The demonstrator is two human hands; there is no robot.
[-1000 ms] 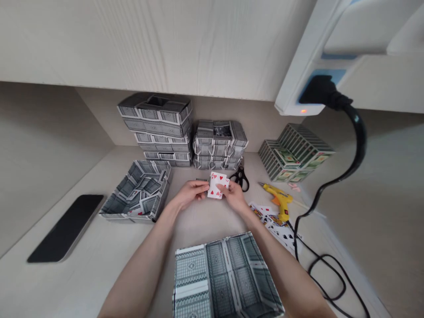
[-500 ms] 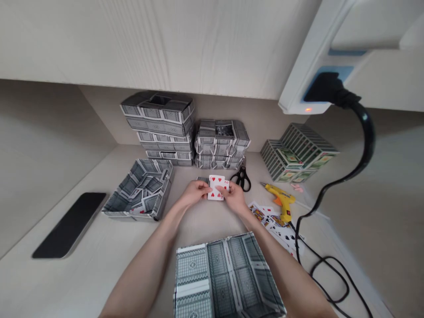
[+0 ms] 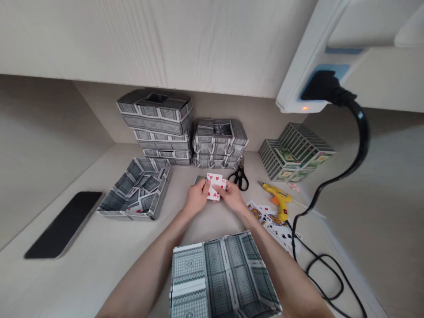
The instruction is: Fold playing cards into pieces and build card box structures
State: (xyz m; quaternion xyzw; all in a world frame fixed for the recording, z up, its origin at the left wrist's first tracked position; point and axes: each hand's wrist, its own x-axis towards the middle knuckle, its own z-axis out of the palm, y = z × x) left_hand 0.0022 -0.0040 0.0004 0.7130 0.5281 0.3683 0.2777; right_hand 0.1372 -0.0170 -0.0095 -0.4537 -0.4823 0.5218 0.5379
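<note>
A: The left hand (image 3: pixel 196 195) has been turned since the earlier frame, its thumb now pointed up along the left side of the playing cards (image 3: pixel 213 187). Is the right hand (image 3: pixel 233 195) engaged too?

B: The same cards are gripped by it from the opposite side, thumb laid across the faces. At least two are held, what looks like a four of hearts overlapping a two.

A: Why from both sides?

B: Presumably so that the overlap is controlled and neither card is let slip. They are held above the middle of the desk (image 3: pixel 102 256), toward its back edge.

A: And the large box (image 3: pixel 215 265) at the front edge?

B: It is set between the forearms, perhaps to be kept near while both hands are occupied; whether it is borne by the desk cannot be told.

A: What is placed around?

B: On the left, loose cards (image 3: pixel 145 187) are contained by the walls of a shallow box (image 3: pixel 161 194). Along the back edge, boxes are piled in a tall stack (image 3: pixel 159 119) and a lower stack (image 3: pixel 218 141), probably to save room. Scissors (image 3: pixel 240 172) are laid just beyond the right hand, and a glue gun (image 3: pixel 280 198) is rested toward the right edge, likely for easy reach.
</note>
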